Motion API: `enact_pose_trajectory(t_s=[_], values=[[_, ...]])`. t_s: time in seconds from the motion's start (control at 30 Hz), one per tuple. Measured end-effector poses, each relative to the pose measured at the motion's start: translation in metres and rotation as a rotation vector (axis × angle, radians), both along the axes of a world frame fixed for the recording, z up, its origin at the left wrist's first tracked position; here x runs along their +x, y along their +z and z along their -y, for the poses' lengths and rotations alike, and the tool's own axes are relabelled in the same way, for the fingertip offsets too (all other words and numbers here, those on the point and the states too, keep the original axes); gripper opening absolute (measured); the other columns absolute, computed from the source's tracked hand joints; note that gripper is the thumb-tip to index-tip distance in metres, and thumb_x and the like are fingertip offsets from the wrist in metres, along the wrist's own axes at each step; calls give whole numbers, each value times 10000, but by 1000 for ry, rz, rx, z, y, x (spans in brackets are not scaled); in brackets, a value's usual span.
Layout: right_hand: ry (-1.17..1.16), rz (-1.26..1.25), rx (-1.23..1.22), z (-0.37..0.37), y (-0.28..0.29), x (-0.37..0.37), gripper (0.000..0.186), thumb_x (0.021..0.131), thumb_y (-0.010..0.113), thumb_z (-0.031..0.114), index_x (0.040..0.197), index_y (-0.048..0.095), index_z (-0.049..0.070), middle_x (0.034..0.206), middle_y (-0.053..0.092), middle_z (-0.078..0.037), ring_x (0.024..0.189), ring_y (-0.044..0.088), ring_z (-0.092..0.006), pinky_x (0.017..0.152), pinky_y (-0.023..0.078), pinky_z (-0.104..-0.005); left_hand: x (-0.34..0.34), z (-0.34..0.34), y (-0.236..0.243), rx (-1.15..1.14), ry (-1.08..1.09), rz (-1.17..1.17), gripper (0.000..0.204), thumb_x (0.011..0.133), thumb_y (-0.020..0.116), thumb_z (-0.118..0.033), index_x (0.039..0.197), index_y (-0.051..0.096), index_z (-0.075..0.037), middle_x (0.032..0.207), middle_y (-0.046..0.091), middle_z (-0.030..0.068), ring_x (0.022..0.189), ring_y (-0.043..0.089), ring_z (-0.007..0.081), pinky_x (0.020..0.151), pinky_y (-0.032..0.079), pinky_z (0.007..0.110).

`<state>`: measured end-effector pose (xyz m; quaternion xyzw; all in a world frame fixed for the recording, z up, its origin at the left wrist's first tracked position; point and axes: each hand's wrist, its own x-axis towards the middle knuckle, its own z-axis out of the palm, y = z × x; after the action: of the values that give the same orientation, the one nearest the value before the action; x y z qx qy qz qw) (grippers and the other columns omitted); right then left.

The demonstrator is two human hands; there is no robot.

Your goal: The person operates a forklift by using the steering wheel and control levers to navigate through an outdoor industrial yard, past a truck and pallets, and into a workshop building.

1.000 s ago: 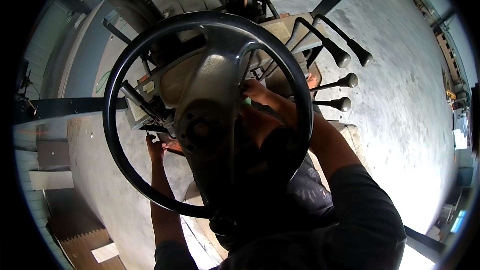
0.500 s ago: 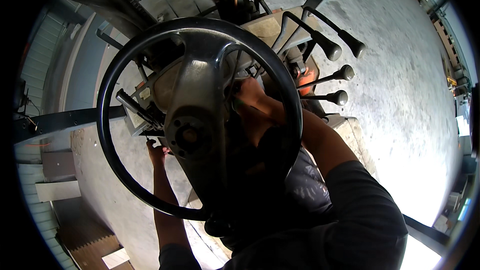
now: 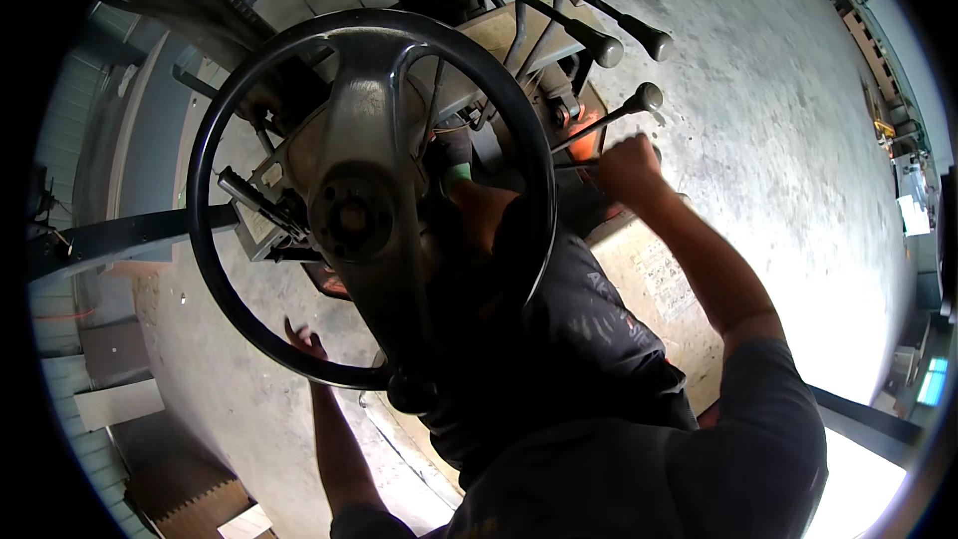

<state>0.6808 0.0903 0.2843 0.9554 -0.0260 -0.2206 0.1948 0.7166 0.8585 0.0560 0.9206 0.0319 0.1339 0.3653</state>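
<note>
The right hand (image 3: 627,162) is closed in a fist around a control lever (image 3: 589,162), whose knob is hidden inside the grip. The lever's visible shaft runs nearly level, from the dark console at about nine o'clock of the hand out toward three o'clock. It sits at roughly two o'clock from the picture's middle, the lowest of a fan of levers. Just above it a second lever (image 3: 647,97) slants toward one o'clock and ends in a round black knob. Two longer bent levers (image 3: 607,46) with black grips rise higher still, pointing to about two o'clock.

A large black steering wheel (image 3: 215,135) fills the upper left, its hub and broad spoke toward the camera, and it covers much of the console. The concrete floor (image 3: 758,160) lies beyond.

The right forearm comes up from the lower right, elbow bent, wrist straight into the fist. The left hand (image 3: 305,343) is at seven o'clock, just beside the wheel's lower rim. Its fingers look loosely spread; I cannot tell whether it touches the rim.
</note>
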Motion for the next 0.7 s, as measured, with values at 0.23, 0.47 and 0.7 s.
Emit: enact_pose_trajectory(t_s=[0.23,0.47,0.7], values=[[-182,109,233,65,-75,-151,422,864,780,401,1067,716,36,1007,729,-133,1021,715,-319,907,539,-425,-286,19,-94,138,697,-570,616,1035,561,-401,1520,414,-51,1297,650,292,1179,628,467,1022,500,536],[225,857,745,174,95,-65,365,994,625,31,1356,635,-10,1393,659,-175,1298,618,-322,1127,443,-392,-523,211,-157,61,661,-1203,477,1090,413,-384,1355,608,-39,1329,658,266,1229,607,475,1030,492,549],[965,390,961,74,240,94,365,994,581,34,1350,659,18,1356,662,-163,1275,615,-315,1104,451,-422,-554,441,-140,187,1031,-896,449,1081,419,-422,1134,695,-71,1173,697,214,1146,645,404,965,527,525]])
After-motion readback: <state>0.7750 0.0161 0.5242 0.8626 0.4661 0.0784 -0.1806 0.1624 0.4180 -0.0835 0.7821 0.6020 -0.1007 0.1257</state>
